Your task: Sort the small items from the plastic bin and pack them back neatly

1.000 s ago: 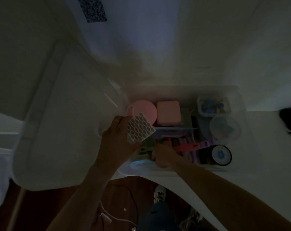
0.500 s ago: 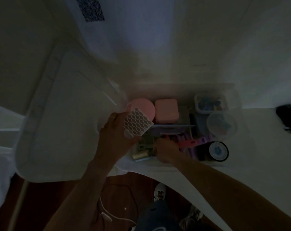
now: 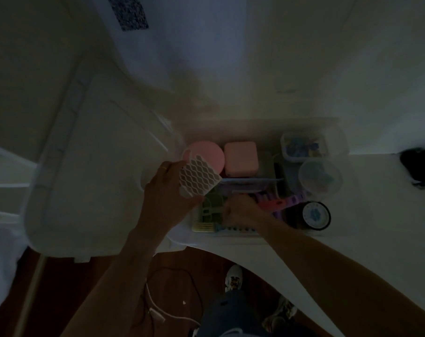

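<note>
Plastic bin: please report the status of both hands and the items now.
Left hand holds white lattice piece over plastic bin. Right hand down among green items, grip unclear. Pink cases, clear tubs packed at back. Dim light.

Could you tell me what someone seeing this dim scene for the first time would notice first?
Probably the white lattice-patterned piece held up by the left hand over the left end of the clear plastic bin, since it is the brightest thing there. Just behind it sit a round pink case and a square pink case, while the right hand reaches down among the small items at the bin's near side.
</note>
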Demonstrator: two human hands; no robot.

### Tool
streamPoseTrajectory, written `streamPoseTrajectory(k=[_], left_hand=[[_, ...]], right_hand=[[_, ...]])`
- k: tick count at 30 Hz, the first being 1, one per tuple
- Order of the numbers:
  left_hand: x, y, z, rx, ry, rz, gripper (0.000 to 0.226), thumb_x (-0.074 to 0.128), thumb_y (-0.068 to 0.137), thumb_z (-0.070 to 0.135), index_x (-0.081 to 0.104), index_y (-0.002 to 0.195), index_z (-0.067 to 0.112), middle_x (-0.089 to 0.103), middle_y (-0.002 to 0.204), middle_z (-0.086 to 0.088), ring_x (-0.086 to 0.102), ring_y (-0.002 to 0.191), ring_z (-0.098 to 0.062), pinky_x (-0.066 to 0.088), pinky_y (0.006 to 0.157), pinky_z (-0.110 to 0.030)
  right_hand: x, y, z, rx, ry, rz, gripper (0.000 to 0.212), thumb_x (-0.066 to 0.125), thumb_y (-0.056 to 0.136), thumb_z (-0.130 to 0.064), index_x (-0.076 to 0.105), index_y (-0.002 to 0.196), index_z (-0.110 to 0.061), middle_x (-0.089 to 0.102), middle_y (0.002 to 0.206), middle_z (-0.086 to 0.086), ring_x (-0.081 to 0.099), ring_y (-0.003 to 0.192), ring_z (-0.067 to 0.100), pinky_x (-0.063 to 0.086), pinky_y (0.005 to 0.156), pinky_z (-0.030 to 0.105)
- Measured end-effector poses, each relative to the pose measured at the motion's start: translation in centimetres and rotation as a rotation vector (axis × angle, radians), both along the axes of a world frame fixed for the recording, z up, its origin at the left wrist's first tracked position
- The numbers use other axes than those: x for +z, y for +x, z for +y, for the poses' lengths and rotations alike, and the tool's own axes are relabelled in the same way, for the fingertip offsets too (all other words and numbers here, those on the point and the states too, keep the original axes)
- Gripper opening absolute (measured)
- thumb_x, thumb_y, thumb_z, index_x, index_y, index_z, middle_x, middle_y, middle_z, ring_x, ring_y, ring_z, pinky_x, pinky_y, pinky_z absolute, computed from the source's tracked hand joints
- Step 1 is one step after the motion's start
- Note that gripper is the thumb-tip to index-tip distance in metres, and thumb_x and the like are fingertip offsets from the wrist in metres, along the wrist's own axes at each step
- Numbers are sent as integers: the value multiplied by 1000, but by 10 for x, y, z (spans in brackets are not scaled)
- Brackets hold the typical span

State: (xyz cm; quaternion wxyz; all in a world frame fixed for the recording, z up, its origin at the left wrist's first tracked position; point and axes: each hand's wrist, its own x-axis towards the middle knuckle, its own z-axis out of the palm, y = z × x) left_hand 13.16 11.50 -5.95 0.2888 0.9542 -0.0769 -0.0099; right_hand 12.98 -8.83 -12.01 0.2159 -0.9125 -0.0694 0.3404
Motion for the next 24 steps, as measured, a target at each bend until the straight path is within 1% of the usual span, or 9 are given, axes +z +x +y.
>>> streamPoseTrajectory(k=[4,7,10,13,16,18,20,22,24], left_hand=[[9,6,2,-27,-64,27,90,92,60,40,49,138,25,52,129,5,65,98,-15,58,78,-41],[20,12,-6,-115,-131,69,88,92,61,37,50,138,28,50,136,7,65,100,-12,58,84,-41],[30,9,-24,-195,-251,220,83,91,66,17,50,138,22,53,129,12,62,98,7,57,80,-23],[21,-9,-37,-231,-277,356,81,84,72,1,45,141,21,55,121,11,59,89,17,47,69,-2],[5,-28,-40,-233,-326,357,80,81,73,0,42,133,35,55,121,16,56,100,19,47,73,-3],[0,-38,-43,-206,-363,356,78,78,75,-1,39,126,44,54,120,22,58,103,15,49,78,-6],[-4,-41,-46,-162,-404,350,75,76,76,-2,40,125,41,54,121,23,59,104,12,52,83,-11],[-7,-32,-51,-110,-401,283,68,77,77,6,43,129,36,59,122,17,61,106,9,56,87,-24],[-12,-12,-58,-35,-419,215,67,78,76,19,46,133,32,60,130,1,65,111,-9,59,87,-40]], right_hand=[[54,13,-41,-417,401,-56,17,63,89,-10,73,103,-13,71,93,3,69,85,20,58,80,35],[87,22,-63,-765,700,-118,16,64,92,-10,67,106,-5,68,100,13,65,85,24,54,93,51],[96,11,-59,-903,903,119,14,64,92,-12,61,105,-15,74,94,4,69,81,23,54,91,54],[88,-23,-55,-827,871,296,14,64,91,-2,70,94,-13,75,84,10,68,78,31,60,67,39],[74,-41,-57,-843,780,261,9,70,88,-7,74,96,-5,73,97,20,70,92,34,60,82,43],[64,-44,-57,-868,769,265,15,73,86,-11,74,99,-4,73,102,18,71,96,33,59,86,46],[61,-43,-55,-857,776,205,7,78,82,-14,78,89,-14,75,95,17,71,92,36,59,82,48],[63,-32,-56,-872,755,104,9,79,81,-12,79,76,-20,76,80,11,72,79,35,60,76,49],[62,-11,-56,-971,736,25,11,75,84,-7,75,75,-14,71,63,3,68,59,21,61,67,44]])
